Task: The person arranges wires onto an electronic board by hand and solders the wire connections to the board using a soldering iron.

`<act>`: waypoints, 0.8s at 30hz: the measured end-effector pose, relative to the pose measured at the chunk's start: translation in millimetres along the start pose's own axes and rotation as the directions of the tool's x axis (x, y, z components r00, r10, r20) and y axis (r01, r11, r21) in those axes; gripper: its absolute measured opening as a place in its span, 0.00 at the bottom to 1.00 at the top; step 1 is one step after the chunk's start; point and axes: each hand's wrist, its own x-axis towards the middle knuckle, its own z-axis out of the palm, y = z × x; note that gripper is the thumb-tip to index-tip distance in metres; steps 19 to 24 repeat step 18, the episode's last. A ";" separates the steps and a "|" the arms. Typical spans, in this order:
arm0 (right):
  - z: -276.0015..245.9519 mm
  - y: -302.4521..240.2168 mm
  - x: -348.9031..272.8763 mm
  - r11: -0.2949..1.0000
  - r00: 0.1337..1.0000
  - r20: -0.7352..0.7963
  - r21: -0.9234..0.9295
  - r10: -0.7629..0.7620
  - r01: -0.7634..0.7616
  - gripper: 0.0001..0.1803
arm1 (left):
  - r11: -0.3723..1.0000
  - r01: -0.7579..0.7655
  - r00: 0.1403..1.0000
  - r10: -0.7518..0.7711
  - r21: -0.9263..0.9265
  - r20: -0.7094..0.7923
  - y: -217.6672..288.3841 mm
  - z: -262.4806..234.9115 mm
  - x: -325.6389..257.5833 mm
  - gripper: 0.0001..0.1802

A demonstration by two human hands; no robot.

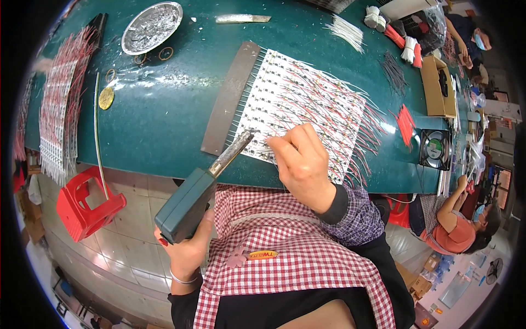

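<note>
My left hand [189,249] grips a dark green soldering gun [186,205] by its handle. Its metal tip [244,140] touches the near left edge of a white panel of small circuit boards [290,93] with red, white and black wires fanned out to the right. My right hand [301,162] rests on the panel's near edge, fingers pinched together just right of the tip; what they pinch is too small to tell. A grey metal bar [230,96] lies along the panel's left side.
On the green table [164,115] stand a round metal dish [152,26], a knife-like blade [243,18], wire bundles [405,118], a cardboard box [435,85] and a small fan [435,148]. More wired panels [60,104] lie far left. Red stool [85,203] below. Other people sit at right.
</note>
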 end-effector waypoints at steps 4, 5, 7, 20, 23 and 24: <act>-4.2 -5.3 -3.7 1.000 1.000 0.006 0.021 -0.017 0.017 0.13 | 0.999 -0.036 0.999 0.036 -0.004 -0.009 -5.8 -1.2 -1.9 0.13; -4.1 -6.7 -4.4 0.999 1.000 0.013 0.040 -0.009 0.008 0.12 | 0.999 -0.032 0.999 0.032 0.006 -0.002 -7.0 -2.0 -2.8 0.13; -2.6 -7.8 -5.2 0.998 1.000 0.020 0.062 -0.003 0.001 0.12 | 0.999 -0.027 1.000 0.027 0.018 0.001 -6.6 -2.7 -3.5 0.13; -0.1 -7.9 -8.3 0.999 0.998 0.052 0.045 0.019 -0.021 0.13 | 0.998 -0.015 0.983 0.004 0.062 0.185 -15.5 -14.9 -9.0 0.17; -0.1 -7.9 -8.3 0.999 0.998 0.052 0.045 0.019 -0.021 0.13 | 0.998 -0.015 0.983 0.004 0.062 0.185 -15.5 -14.9 -9.0 0.17; -0.1 -7.9 -8.3 0.999 0.998 0.052 0.045 0.019 -0.021 0.13 | 0.998 -0.015 0.983 0.004 0.062 0.185 -15.5 -14.9 -9.0 0.17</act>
